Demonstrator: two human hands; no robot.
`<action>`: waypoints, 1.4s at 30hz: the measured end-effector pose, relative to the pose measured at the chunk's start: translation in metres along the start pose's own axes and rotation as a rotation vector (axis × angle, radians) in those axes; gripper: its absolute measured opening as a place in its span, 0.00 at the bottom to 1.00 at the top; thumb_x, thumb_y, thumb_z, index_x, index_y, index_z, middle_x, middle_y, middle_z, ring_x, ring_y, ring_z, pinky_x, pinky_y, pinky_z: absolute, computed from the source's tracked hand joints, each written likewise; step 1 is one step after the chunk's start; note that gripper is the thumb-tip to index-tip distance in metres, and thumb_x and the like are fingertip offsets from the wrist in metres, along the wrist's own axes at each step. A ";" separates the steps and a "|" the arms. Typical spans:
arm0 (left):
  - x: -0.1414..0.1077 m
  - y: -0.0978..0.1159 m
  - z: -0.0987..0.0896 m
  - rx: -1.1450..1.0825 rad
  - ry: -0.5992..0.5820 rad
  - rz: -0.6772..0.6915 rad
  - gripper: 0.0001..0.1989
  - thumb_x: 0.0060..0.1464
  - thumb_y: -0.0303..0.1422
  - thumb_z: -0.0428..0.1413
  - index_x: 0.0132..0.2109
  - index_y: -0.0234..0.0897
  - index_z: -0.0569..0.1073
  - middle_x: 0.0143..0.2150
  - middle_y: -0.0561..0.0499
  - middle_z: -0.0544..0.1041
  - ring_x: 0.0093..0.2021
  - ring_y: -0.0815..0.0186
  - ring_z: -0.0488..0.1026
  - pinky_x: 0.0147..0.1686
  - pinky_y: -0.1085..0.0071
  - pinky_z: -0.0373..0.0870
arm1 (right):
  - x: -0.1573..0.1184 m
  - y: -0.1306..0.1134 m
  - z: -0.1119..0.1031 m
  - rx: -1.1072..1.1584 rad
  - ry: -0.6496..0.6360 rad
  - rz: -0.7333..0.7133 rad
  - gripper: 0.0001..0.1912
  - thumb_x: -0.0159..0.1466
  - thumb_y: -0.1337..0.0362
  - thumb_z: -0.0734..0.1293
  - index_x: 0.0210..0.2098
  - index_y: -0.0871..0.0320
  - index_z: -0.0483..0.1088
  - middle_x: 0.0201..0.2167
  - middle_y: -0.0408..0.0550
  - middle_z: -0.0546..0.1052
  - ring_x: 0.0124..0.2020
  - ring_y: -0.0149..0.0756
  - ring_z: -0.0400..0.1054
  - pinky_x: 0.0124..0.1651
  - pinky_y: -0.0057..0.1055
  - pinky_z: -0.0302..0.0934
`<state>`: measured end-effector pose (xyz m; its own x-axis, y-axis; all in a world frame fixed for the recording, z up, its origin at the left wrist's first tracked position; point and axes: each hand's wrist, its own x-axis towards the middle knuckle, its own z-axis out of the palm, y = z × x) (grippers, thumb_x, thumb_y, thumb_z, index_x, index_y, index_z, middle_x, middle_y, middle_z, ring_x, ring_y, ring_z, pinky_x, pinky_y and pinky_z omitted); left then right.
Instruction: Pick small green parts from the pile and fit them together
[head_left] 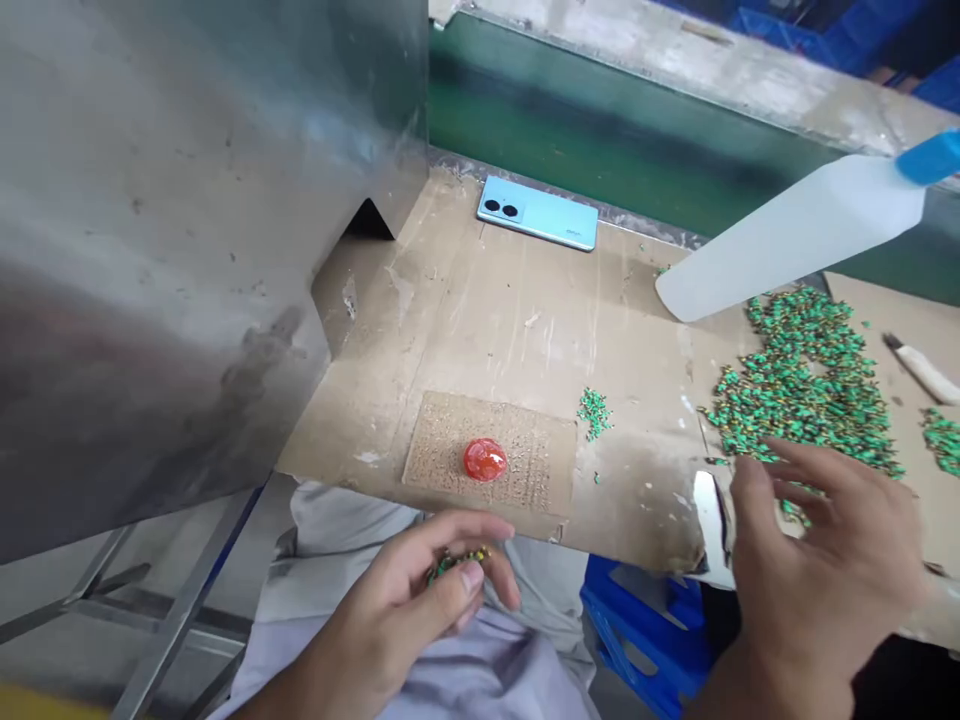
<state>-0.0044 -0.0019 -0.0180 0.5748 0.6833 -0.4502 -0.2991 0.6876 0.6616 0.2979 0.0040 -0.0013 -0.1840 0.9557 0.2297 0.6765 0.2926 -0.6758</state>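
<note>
My left hand [420, 590], in front of the worktop's near edge, is curled around a small heap of tiny green and gold pieces [452, 562]. My right hand [832, 550] hovers at the near side of a large pile of the same pieces [802, 375], thumb and fingers apart; I see nothing held in it, though its fingertips are partly hidden. Between the hands, a glossy red oval lump [484, 460] sits on a rectangular cardboard piece [442, 440] covered with small dents or bumps. A small cluster of green pieces [595, 413] lies right of that cardboard.
A light blue phone [547, 215] lies at the back edge. A white bottle with a blue cap [795, 235] stands behind the pile. At far right is a white-handled tool [926, 372]. A metal panel [187, 220] bounds the left side; a blue stool [645, 630] is below.
</note>
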 end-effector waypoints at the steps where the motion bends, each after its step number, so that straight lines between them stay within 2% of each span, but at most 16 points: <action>1: 0.001 0.001 0.000 -0.037 -0.005 -0.010 0.10 0.70 0.38 0.61 0.54 0.43 0.80 0.39 0.49 0.83 0.29 0.73 0.62 0.29 0.78 0.61 | 0.002 0.002 -0.002 -0.024 0.011 0.013 0.10 0.71 0.56 0.69 0.47 0.53 0.79 0.41 0.54 0.81 0.41 0.45 0.77 0.42 0.40 0.75; 3: 0.002 0.002 0.001 -0.096 -0.021 -0.031 0.08 0.67 0.39 0.63 0.47 0.41 0.80 0.40 0.47 0.84 0.28 0.74 0.62 0.28 0.78 0.58 | 0.006 0.001 -0.001 -0.070 0.030 0.046 0.11 0.71 0.54 0.70 0.46 0.53 0.80 0.41 0.53 0.81 0.42 0.46 0.77 0.43 0.40 0.74; 6: 0.003 0.002 0.001 -0.128 -0.040 -0.044 0.09 0.65 0.40 0.65 0.41 0.39 0.81 0.39 0.46 0.84 0.25 0.76 0.60 0.25 0.78 0.54 | 0.006 -0.004 0.006 -0.144 0.053 0.112 0.11 0.71 0.53 0.70 0.44 0.53 0.80 0.41 0.52 0.81 0.43 0.46 0.77 0.44 0.40 0.74; 11: 0.002 0.002 -0.001 -0.075 -0.022 -0.024 0.08 0.65 0.40 0.65 0.42 0.41 0.82 0.34 0.50 0.81 0.25 0.75 0.61 0.25 0.77 0.54 | 0.000 -0.002 0.015 -0.203 0.009 0.205 0.08 0.74 0.60 0.67 0.47 0.53 0.78 0.45 0.52 0.80 0.47 0.45 0.76 0.47 0.40 0.72; 15: 0.003 0.006 -0.001 0.024 -0.015 -0.011 0.09 0.67 0.40 0.63 0.41 0.39 0.80 0.33 0.51 0.79 0.28 0.72 0.61 0.27 0.75 0.56 | -0.001 0.004 0.017 -0.213 -0.033 0.132 0.08 0.75 0.62 0.66 0.48 0.53 0.79 0.44 0.52 0.80 0.47 0.46 0.76 0.48 0.42 0.71; 19: 0.004 0.007 0.003 0.074 -0.008 -0.018 0.09 0.67 0.38 0.61 0.41 0.38 0.78 0.32 0.52 0.78 0.28 0.71 0.60 0.28 0.74 0.56 | 0.003 0.008 0.014 -0.229 -0.072 0.066 0.09 0.76 0.62 0.65 0.47 0.53 0.79 0.42 0.51 0.79 0.44 0.43 0.76 0.44 0.39 0.71; 24: 0.006 0.005 0.003 0.090 -0.033 -0.024 0.09 0.68 0.40 0.59 0.43 0.39 0.77 0.32 0.53 0.76 0.27 0.71 0.58 0.28 0.73 0.54 | 0.011 0.008 0.010 -0.229 -0.138 0.032 0.08 0.75 0.63 0.65 0.43 0.53 0.77 0.40 0.51 0.80 0.42 0.43 0.76 0.45 0.39 0.71; 27: 0.005 0.003 0.002 0.166 -0.021 -0.003 0.10 0.68 0.40 0.58 0.44 0.40 0.78 0.32 0.53 0.76 0.28 0.70 0.60 0.29 0.72 0.56 | 0.013 0.003 0.010 -0.214 -0.137 0.032 0.07 0.74 0.64 0.65 0.41 0.53 0.76 0.38 0.50 0.80 0.40 0.42 0.76 0.43 0.39 0.71; 33: 0.002 0.005 0.002 0.285 0.013 0.013 0.10 0.68 0.40 0.57 0.43 0.40 0.79 0.31 0.53 0.76 0.32 0.66 0.67 0.33 0.70 0.60 | 0.008 -0.013 0.013 -0.137 -0.206 0.013 0.06 0.75 0.62 0.66 0.48 0.52 0.76 0.42 0.50 0.80 0.44 0.42 0.76 0.43 0.37 0.73; 38: 0.005 0.009 0.004 0.321 0.013 0.007 0.10 0.68 0.40 0.57 0.42 0.40 0.78 0.31 0.53 0.76 0.34 0.66 0.69 0.36 0.70 0.62 | 0.004 -0.007 0.023 -0.158 -0.174 -0.027 0.07 0.76 0.65 0.65 0.42 0.54 0.76 0.37 0.49 0.80 0.38 0.39 0.75 0.39 0.35 0.71; 42: 0.005 0.009 0.007 0.376 0.021 -0.029 0.16 0.68 0.46 0.57 0.40 0.38 0.78 0.29 0.54 0.74 0.32 0.66 0.67 0.32 0.70 0.59 | 0.005 -0.007 0.026 -0.172 -0.113 -0.044 0.05 0.72 0.68 0.67 0.38 0.55 0.73 0.33 0.47 0.77 0.33 0.37 0.73 0.35 0.33 0.70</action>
<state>0.0012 0.0057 -0.0100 0.5617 0.6727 -0.4816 0.0194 0.5713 0.8205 0.2739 0.0080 -0.0139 -0.2880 0.9424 0.1701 0.7762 0.3338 -0.5349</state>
